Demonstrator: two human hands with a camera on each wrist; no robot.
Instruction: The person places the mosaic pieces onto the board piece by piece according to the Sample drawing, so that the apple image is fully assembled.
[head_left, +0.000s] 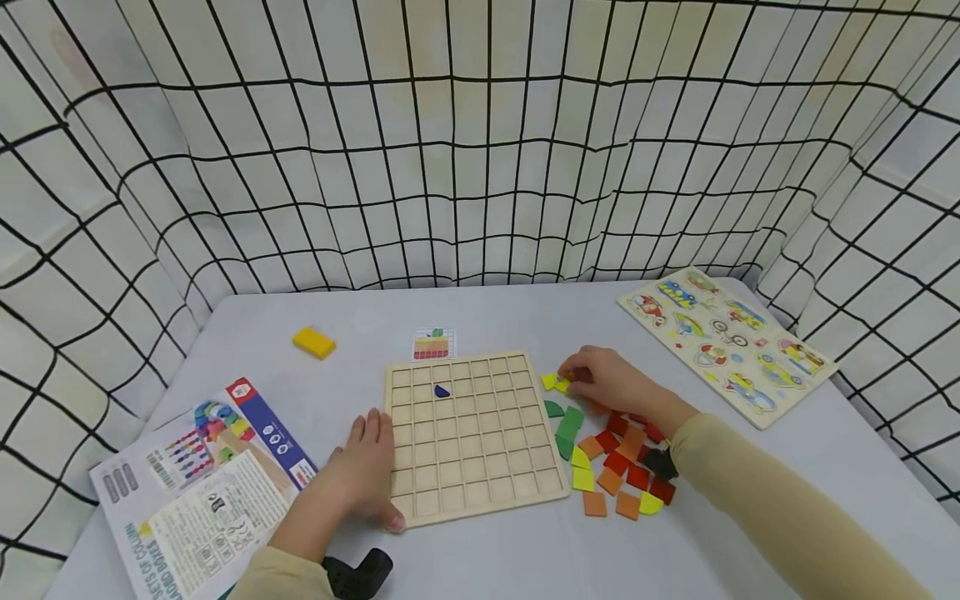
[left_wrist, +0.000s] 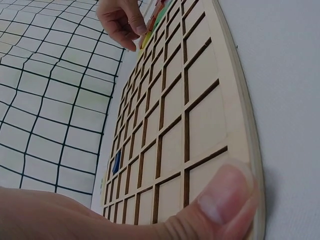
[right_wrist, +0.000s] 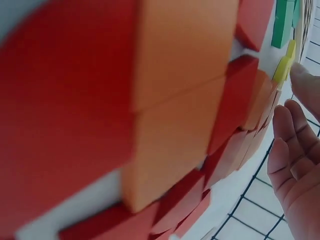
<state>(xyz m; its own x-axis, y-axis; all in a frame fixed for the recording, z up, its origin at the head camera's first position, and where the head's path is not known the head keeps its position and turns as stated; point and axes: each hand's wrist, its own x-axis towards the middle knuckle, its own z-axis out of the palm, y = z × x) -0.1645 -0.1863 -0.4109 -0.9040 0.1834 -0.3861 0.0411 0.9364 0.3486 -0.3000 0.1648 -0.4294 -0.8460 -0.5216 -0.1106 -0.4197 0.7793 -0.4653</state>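
A wooden grid board [head_left: 480, 433] lies on the table, with a dark blue half-round tile [head_left: 442, 391] in one of its upper cells. My left hand [head_left: 360, 475] rests along the board's left edge, its fingers straight and its thumb [left_wrist: 225, 195] on the near corner. Past the board's right side, my right hand [head_left: 603, 377] is at some yellow tiles [head_left: 550, 382]. Its thumb [right_wrist: 300, 75] touches or nearly touches one yellow tile [right_wrist: 282, 69]; the other visible fingers are bent. Whether a tile is pinched is hidden.
Red, orange, green and yellow tiles [head_left: 610, 480] lie loose beside the board. Behind it is a small pattern card [head_left: 433, 343]. A yellow block [head_left: 313, 342] lies back left, a printed box [head_left: 202, 492] front left, a picture puzzle board [head_left: 723, 342] back right. Black netting [head_left: 487, 167] surrounds the table.
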